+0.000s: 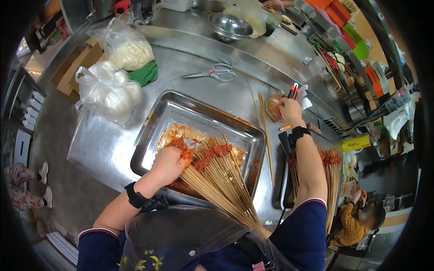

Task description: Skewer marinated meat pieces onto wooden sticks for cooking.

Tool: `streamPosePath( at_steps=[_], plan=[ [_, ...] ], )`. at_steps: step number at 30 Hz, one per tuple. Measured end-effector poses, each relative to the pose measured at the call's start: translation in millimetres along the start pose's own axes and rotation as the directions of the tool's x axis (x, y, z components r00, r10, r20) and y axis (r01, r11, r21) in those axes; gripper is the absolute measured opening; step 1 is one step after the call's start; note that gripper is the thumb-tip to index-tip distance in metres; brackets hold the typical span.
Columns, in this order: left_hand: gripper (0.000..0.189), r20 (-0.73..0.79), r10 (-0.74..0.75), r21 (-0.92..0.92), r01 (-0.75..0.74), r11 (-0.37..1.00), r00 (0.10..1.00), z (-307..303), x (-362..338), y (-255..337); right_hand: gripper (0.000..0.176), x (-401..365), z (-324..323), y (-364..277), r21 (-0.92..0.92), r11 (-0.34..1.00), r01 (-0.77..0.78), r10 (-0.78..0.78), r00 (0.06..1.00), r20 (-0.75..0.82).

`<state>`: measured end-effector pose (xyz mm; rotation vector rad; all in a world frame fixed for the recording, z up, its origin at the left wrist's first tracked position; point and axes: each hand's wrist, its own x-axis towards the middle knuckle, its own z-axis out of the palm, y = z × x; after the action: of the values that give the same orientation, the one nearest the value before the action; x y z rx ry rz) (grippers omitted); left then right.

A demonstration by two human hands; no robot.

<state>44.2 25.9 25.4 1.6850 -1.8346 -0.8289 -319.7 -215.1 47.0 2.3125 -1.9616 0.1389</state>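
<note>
My left hand is closed around meat skewers at their red-sauced end, low over the steel tray. Beside it, a fan of bamboo skewers with red-coated meat lies across the tray, sticks running toward my apron. Red sauce is smeared on the tray floor. My right hand is reached out to the right, fingers bent at the edge of a small clear container with reddish contents. What its fingertips pinch is hidden. Dark pens with red parts stand just beyond it.
Grey-handled scissors and long loose sticks lie on the steel table. Plastic bags sit at the left. A second tray with meat skewers is at the right. A metal bowl stands behind. Other people are nearby.
</note>
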Motion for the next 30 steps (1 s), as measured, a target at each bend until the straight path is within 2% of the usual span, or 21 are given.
streamPosePath(
  at_steps=[2,5,6,9,10,12,15,16,17,18,19,20,23,30],
  plan=[
    [0.025,0.012,0.008,-0.003,-0.008,1.0,1.0,1,2,0,0.017,0,0,-6,0.041,0.998,0.056,-0.056,0.998,-0.015],
    [0.03,0.022,-0.009,0.011,0.009,1.0,1.0,1,5,1,0.028,9,-1,-18,0.21,0.977,0.017,-0.037,0.995,0.091],
    [0.032,0.019,-0.023,0.014,0.023,1.0,1.0,1,6,2,0.032,9,-3,-19,0.314,0.948,0.043,-0.071,0.994,0.079],
    [0.036,0.02,-0.044,-0.016,0.044,0.999,0.999,1,4,1,0.031,28,9,9,0.513,0.858,-0.016,-0.002,0.999,0.034],
    [0.035,0.01,-0.027,0.001,0.027,1.0,1.0,0,2,0,0.028,32,11,14,0.551,0.831,-0.08,0.05,0.996,0.068],
    [0.034,-0.014,0.01,0.041,-0.009,0.999,1.0,0,2,0,0.024,34,7,16,0.423,0.906,-0.002,-0.021,0.999,0.05],
    [0.03,0.047,-0.039,-0.099,0.044,0.994,0.998,15,5,-9,0.019,37,10,5,0.177,0.969,0.171,-0.169,0.985,-0.028],
    [0.027,0.051,-0.043,-0.144,0.05,0.988,0.998,17,5,-6,0.017,35,7,0,0.332,0.943,0.037,-0.076,0.991,0.107],
    [0.018,0.126,0.122,0.07,-0.132,0.989,0.984,7,0,-5,0.018,44,25,14,0.329,0.936,0.127,-0.166,0.982,0.092],
    [0.019,0.109,-0.093,-0.07,0.101,0.992,0.99,7,1,2,0.018,53,37,17,0.335,0.929,0.157,-0.199,0.976,0.093],
    [0.021,0.061,0.13,-0.08,-0.125,0.989,0.99,20,5,-17,0.018,67,43,8,0.321,0.928,0.191,-0.227,0.97,0.08],
    [0.023,0.104,-0.096,-0.053,0.101,0.993,0.99,-8,-2,11,0.017,81,47,-1,0.302,0.93,0.209,-0.24,0.968,0.07],
    [0.023,0.078,-0.116,-0.17,0.128,0.977,0.99,-6,0,13,0.017,92,52,-21,0.193,0.956,0.22,-0.236,0.969,0.067],
    [0.023,0.086,-0.082,-0.155,0.095,0.983,0.993,1,5,7,0.015,88,54,-24,0.134,0.97,0.205,-0.215,0.974,0.067]
  ],
)
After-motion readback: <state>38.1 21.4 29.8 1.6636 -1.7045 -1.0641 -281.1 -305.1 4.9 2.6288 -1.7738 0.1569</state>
